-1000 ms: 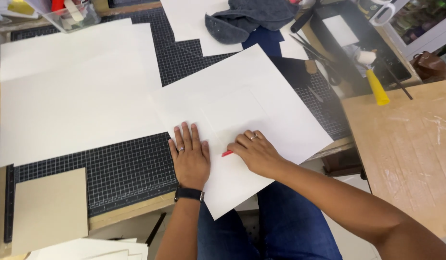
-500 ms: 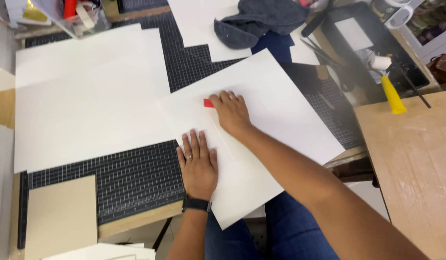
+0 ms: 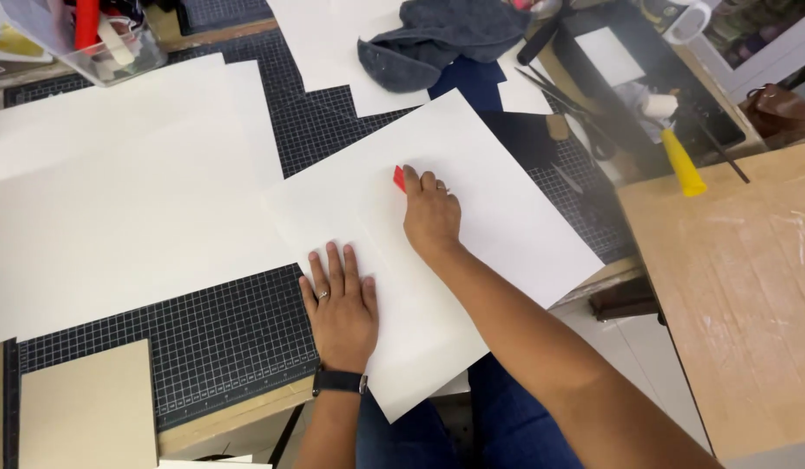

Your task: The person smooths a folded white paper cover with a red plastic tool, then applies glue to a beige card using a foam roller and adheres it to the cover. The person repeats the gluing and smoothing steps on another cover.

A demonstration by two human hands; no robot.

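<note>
**Two hands working a white sheet on a cutting mat**

Item 1. White paper sheet (image 3: 498, 200), lying turned at an angle across a dark gridded cutting mat (image 3: 220, 339) on the desk (image 3: 224, 430); its near corner is hanging past the desk edge over the person's lap.

Item 2. Left hand (image 3: 342, 304), lying flat on the sheet's near left part, fingers spread and open, gripping nothing (a ring on one finger, a dark watch at the wrist).

Item 3. Right hand (image 3: 430, 215), resting further up the same sheet, fingers curled and pressing a small red tool (image 3: 399, 179) against the paper; only the tool's tip is showing beyond the fingertips.

Item 4. Large white sheets (image 3: 116, 191), lying to the left, overlapping the mat and just meeting the angled sheet's edge.

Item 5. Tan board (image 3: 85, 412), sitting at the near left corner.

Item 6. Grey cloth (image 3: 437, 39), lying bunched at the far side on more white paper.

Item 7. Yellow-handled tool (image 3: 680, 165), lying to the right, beside a bare wooden board (image 3: 741, 295).
</note>
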